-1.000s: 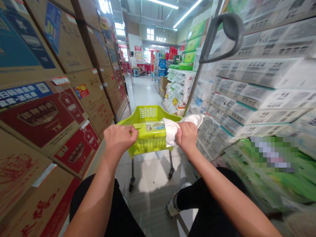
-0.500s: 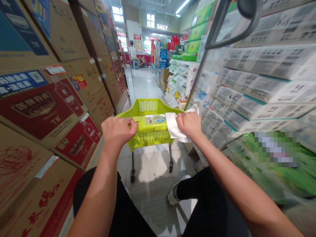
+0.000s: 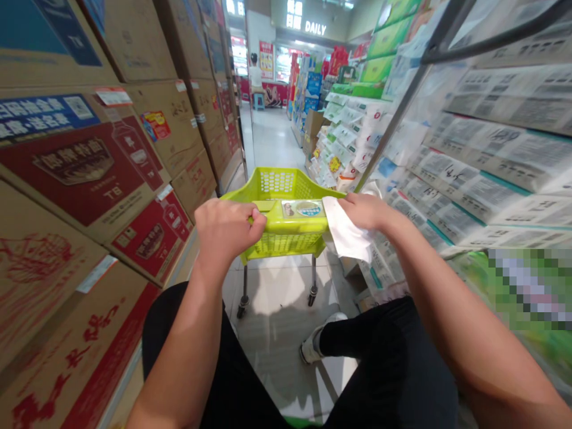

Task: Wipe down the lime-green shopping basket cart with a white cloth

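Observation:
A yellow-green shopping cart point(image 3: 286, 243) stands in front of me, with a label point(image 3: 302, 208) at the middle of its handle. My left hand point(image 3: 230, 225) is wrapped round the left part of the handle, thumb toward the middle. At the handle's right part, my right hand point(image 3: 363, 211) is closed on a white cloth point(image 3: 346, 232), which hangs down below the fingers. Whether those fingers also grip the handle beneath the cloth cannot be made out.
Stacked cartons point(image 3: 84, 173) line the left side. On the right are wrapped paper packs point(image 3: 500, 137) and a slanted metal pole point(image 3: 397, 119). A person point(image 3: 255, 74) is far down the aisle point(image 3: 272, 137), near a blue stool point(image 3: 258, 102).
The cart and both hands appear slightly farther right and higher in the view. My right hand has shifted outward along the handle, and the cloth hangs lower.

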The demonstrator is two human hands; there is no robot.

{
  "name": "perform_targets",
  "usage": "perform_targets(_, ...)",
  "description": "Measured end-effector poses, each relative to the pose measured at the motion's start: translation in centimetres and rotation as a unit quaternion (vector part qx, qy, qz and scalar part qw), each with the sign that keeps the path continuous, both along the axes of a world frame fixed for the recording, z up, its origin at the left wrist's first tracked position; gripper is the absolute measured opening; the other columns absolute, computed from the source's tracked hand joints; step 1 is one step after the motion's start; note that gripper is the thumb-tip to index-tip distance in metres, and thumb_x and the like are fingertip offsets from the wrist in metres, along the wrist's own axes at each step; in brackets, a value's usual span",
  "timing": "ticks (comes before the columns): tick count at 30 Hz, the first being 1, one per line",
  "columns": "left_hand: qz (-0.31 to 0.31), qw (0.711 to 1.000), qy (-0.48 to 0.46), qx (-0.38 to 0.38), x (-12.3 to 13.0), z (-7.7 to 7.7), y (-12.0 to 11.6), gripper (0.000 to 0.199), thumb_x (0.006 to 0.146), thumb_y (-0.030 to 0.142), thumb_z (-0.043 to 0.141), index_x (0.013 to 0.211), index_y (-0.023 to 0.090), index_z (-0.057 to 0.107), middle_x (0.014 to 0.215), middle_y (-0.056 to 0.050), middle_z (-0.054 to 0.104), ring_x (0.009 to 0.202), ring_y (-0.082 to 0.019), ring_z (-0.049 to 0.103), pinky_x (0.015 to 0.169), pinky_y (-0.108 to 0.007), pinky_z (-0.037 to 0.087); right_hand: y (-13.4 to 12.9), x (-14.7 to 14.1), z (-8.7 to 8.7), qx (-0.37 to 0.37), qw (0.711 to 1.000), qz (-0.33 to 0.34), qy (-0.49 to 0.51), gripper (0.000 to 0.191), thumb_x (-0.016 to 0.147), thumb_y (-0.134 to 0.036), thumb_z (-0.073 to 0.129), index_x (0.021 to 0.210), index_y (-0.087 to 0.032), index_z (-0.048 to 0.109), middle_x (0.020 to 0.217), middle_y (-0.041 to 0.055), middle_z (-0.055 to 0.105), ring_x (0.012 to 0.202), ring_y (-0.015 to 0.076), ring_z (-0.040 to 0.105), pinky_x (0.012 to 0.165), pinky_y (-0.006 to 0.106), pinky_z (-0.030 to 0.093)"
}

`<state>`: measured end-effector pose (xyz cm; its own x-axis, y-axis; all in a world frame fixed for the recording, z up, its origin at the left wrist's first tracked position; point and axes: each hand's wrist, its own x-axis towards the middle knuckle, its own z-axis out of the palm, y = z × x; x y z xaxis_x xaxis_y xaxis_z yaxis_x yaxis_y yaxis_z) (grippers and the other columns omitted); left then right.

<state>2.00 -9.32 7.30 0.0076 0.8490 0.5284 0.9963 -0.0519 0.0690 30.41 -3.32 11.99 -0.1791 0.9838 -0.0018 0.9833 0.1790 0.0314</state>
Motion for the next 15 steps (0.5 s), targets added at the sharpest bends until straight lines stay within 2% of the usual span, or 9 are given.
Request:
perform_targets(2, -0.005, 1.0, 0.003, 0.009, -0.2, -0.2, -0.1, 0.046, 0.091, 0.042, 0.037, 0.071, 0.019, 0.071, 0.069, -0.01, 0.065, 0.076, -0.027, 0.061, 0.07, -0.038, 0.033, 0.8, 0.1, 0.4, -0.042, 0.998, 0.039, 0.005, 0.054, 0.101, -0.048, 0.032, 0.111, -0.02, 0.076, 0.117, 0.0126, 0.076, 0.105, 0.03, 0.067, 0.079, 0.032, 0.044)
perform_targets(3, -0.005, 1.0, 0.003, 0.012, -0.3, -0.3, -0.1, 0.046, 0.092, 0.041, 0.037, 0.07, 0.019, 0.071, 0.068, -0.01, 0.064, 0.076, -0.027, 0.06, 0.07, -0.038, 0.034, 0.8, 0.1, 0.1, -0.031, 0.999, 0.039, 0.009, 0.053, 0.101, -0.048, 0.032, 0.107, -0.02, 0.077, 0.113, 0.013, 0.076, 0.103, 0.0301, 0.067, 0.078, 0.033, 0.044)
perform_targets(4, -0.004, 1.0, 0.003, 0.013, -0.4, -0.4, -0.1, 0.045, 0.092, 0.041, 0.037, 0.07, 0.02, 0.07, 0.068, -0.009, 0.064, 0.076, -0.026, 0.06, 0.07, -0.038, 0.034, 0.6, 0.2, -0.7, 0.004, 1.0, 0.025, 0.013, 0.053, 0.1, -0.047, 0.032, 0.1, -0.018, 0.078, 0.105, 0.0142, 0.076, 0.098, 0.0304, 0.067, 0.077, 0.034, 0.044)
perform_targets(6, 0.003, 1.0, 0.004, 0.011, -0.4, -0.4, 0.0, 0.045, 0.092, 0.042, 0.038, 0.069, 0.02, 0.07, 0.067, -0.009, 0.063, 0.076, -0.026, 0.06, 0.071, -0.038, 0.034, -0.3, 0.3, -3.1, 0.133, 0.99, -0.012, 0.034, 0.055, 0.1, -0.044, 0.03, 0.087, -0.016, 0.076, 0.088, 0.0158, 0.073, 0.09, 0.0309, 0.066, 0.078, 0.038, 0.043)
perform_targets(8, 0.01, 1.0, 0.006, 0.007, -0.3, -0.5, 0.2, 0.044, 0.092, 0.042, 0.038, 0.07, 0.019, 0.07, 0.068, -0.009, 0.063, 0.077, -0.027, 0.06, 0.071, -0.037, 0.034, -1.5, 0.3, -6.2, 0.285, 0.956, -0.014, 0.074, 0.057, 0.1, -0.042, 0.024, 0.083, -0.017, 0.073, 0.081, 0.0153, 0.069, 0.089, 0.0313, 0.063, 0.083, 0.042, 0.042)
perform_targets(10, 0.011, 1.0, 0.008, 0.005, -0.2, -0.5, 0.3, 0.045, 0.091, 0.042, 0.038, 0.071, 0.019, 0.07, 0.068, -0.009, 0.062, 0.076, -0.027, 0.059, 0.071, -0.037, 0.034, -2.4, 0.1, -9.1, 0.401, 0.907, 0.007, 0.126, 0.059, 0.1, -0.039, 0.018, 0.09, -0.018, 0.072, 0.088, 0.0157, 0.068, 0.096, 0.0327, 0.06, 0.091, 0.047, 0.04)
perform_targets(12, 0.004, 1.0, 0.011, 0.006, -0.2, -0.5, 0.5, 0.045, 0.092, 0.042, 0.038, 0.069, 0.018, 0.069, 0.067, -0.009, 0.061, 0.074, -0.026, 0.059, 0.072, -0.038, 0.035, -2.9, -0.2, -10.9, 0.461, 0.871, 0.017, 0.166, 0.06, 0.1, -0.039, 0.014, 0.1, -0.018, 0.071, 0.1, 0.0172, 0.068, 0.104, 0.034, 0.058, 0.096, 0.05, 0.038)
perform_targets(13, -0.002, 1.0, 0.013, 0.008, -0.2, -0.5, 0.5, 0.046, 0.092, 0.042, 0.037, 0.068, 0.018, 0.069, 0.066, -0.009, 0.061, 0.073, -0.026, 0.059, 0.072, -0.038, 0.035, -3.0, -0.3, -11.2, 0.473, 0.863, 0.02, 0.174, 0.061, 0.1, -0.039, 0.014, 0.104, -0.018, 0.071, 0.104, 0.0176, 0.068, 0.106, 0.0342, 0.058, 0.096, 0.05, 0.038)
perform_targets(15, -0.011, 1.0, 0.019, 0.011, -0.2, -0.5, 0.7, 0.046, 0.091, 0.042, 0.037, 0.066, 0.019, 0.067, 0.065, -0.009, 0.061, 0.072, -0.025, 0.058, 0.072, -0.038, 0.035, -2.8, -0.3, -10.4, 0.461, 0.872, 0.02, 0.163, 0.06, 0.1, -0.039, 0.016, 0.102, -0.018, 0.072, 0.1, 0.017, 0.069, 0.102, 0.0333, 0.059, 0.094, 0.048, 0.039)
